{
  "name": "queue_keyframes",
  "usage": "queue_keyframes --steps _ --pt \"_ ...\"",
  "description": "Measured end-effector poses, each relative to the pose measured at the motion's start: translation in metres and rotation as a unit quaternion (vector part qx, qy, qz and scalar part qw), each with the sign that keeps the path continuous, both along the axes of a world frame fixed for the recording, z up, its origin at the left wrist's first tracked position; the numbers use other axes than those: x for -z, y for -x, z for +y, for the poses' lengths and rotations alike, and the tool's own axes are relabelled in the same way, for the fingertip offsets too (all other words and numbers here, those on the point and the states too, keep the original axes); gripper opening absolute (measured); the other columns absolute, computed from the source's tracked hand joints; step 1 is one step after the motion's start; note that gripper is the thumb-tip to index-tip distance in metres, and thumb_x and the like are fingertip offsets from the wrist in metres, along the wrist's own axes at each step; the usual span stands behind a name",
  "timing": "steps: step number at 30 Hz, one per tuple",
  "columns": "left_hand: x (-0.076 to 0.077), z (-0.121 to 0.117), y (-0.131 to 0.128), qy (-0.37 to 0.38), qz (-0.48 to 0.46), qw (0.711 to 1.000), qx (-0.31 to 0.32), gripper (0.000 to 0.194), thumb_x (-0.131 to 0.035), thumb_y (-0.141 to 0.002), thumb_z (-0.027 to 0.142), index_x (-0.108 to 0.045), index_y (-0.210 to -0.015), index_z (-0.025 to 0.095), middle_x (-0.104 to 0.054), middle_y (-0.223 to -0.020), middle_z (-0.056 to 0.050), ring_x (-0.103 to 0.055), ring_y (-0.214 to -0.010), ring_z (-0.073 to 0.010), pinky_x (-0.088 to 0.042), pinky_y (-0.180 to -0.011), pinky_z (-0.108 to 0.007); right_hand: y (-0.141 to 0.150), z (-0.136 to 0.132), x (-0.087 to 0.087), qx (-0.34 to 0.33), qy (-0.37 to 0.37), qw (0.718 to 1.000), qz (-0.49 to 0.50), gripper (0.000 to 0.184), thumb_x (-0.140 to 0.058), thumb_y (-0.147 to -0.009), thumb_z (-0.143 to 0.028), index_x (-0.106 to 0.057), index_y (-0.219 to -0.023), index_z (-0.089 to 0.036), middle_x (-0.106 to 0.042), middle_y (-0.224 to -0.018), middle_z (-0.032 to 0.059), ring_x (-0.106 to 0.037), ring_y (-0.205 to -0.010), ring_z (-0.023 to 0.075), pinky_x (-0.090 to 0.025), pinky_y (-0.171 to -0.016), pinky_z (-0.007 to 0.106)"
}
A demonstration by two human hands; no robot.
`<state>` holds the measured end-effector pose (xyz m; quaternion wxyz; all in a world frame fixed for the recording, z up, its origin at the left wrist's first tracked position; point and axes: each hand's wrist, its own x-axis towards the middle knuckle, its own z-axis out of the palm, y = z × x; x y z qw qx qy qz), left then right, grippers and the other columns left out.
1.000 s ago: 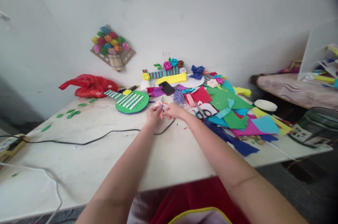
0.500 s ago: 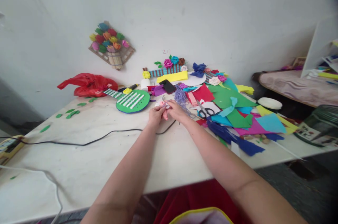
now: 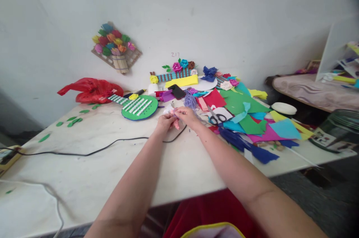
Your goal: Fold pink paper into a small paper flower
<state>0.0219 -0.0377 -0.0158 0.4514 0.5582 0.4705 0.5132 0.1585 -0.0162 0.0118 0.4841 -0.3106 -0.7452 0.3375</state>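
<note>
Just above the table, my left hand (image 3: 165, 122) and my right hand (image 3: 187, 115) meet over a small piece of pink crepe paper (image 3: 176, 124). The fingers of both hands are closed on it, and its lower end pokes out between them. A purple strand seems to cross the paper at the fingertips, too small to be sure. Purple yarn (image 3: 190, 100) lies in a loose tangle behind my right hand. Scissors (image 3: 217, 119) with dark handles rest to the right, and a green paper guitar (image 3: 140, 107) with white strips lies to the left.
Coloured paper sheets (image 3: 238, 100) cover the table's right side, near a glass jar (image 3: 336, 133). A black cable (image 3: 112, 144) crosses the table (image 3: 117, 178). At the back are a red plastic bag (image 3: 95, 90), a phone (image 3: 176, 91) and a yellow paper roll (image 3: 181, 81). Green paper leaves (image 3: 74, 121) lie left.
The whole view has shifted slightly. My fingers have moved a little on the pink crepe paper, which both hands still hold at nearly the same spot.
</note>
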Motion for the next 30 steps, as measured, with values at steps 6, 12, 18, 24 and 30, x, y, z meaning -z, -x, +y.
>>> queue_keyframes --steps 6,12,18,24,30 --pt "-0.002 -0.003 -0.002 0.0 0.018 1.0 -0.005 0.023 -0.059 -0.066 0.034 -0.063 -0.06 0.013 -0.056 -0.043 -0.002 -0.04 -0.037 -0.0074 -0.026 -0.04 -0.021 0.002 -0.003 0.002 0.035 0.028 0.999 0.018 0.015 -0.057 -0.074 -0.028 -0.068 -0.071 -0.018 -0.066 -0.081 0.0033 -0.058 -0.079 0.0153 -0.043 -0.077 0.028" --pt "-0.004 -0.004 -0.001 0.006 -0.012 1.0 -0.017 0.025 -0.058 -0.068 0.038 -0.06 -0.061 0.014 -0.054 -0.043 0.0 -0.04 -0.036 -0.0074 -0.025 -0.039 -0.021 0.001 -0.004 0.002 0.049 0.039 0.998 -0.007 0.016 -0.051 -0.075 -0.019 -0.067 -0.076 -0.017 -0.064 -0.08 0.0025 -0.058 -0.073 0.0128 -0.045 -0.072 0.026" --pt "-0.007 -0.004 -0.004 -0.006 -0.068 0.997 -0.035 0.029 -0.062 -0.066 0.043 -0.054 -0.067 0.015 -0.051 -0.045 0.004 -0.041 -0.036 -0.006 -0.028 -0.038 -0.019 0.01 0.004 0.015 0.061 0.074 0.995 0.021 0.029 -0.056 -0.067 -0.009 -0.064 -0.094 -0.017 -0.066 -0.083 0.0022 -0.06 -0.07 0.0119 -0.049 -0.071 0.027" --pt "-0.005 -0.002 -0.01 -0.021 -0.05 0.997 -0.048 0.034 -0.061 -0.068 0.047 -0.051 -0.08 0.017 -0.054 -0.047 0.004 -0.049 -0.038 -0.0101 -0.034 -0.038 -0.019 0.015 0.006 0.022 0.09 0.091 0.992 0.021 0.022 -0.057 -0.068 -0.01 -0.063 -0.088 -0.016 -0.067 -0.079 0.0022 -0.061 -0.067 0.012 -0.05 -0.067 0.025" --pt "-0.007 -0.001 -0.009 -0.079 0.043 0.991 -0.097 0.02 -0.051 -0.078 0.037 -0.049 -0.073 0.018 -0.053 -0.053 0.004 -0.05 -0.048 -0.0096 -0.04 -0.049 -0.02 0.016 0.007 0.027 0.092 0.087 0.992 0.022 0.015 -0.06 -0.07 -0.013 -0.062 -0.084 -0.015 -0.065 -0.071 0.0015 -0.061 -0.063 0.0126 -0.05 -0.064 0.026"
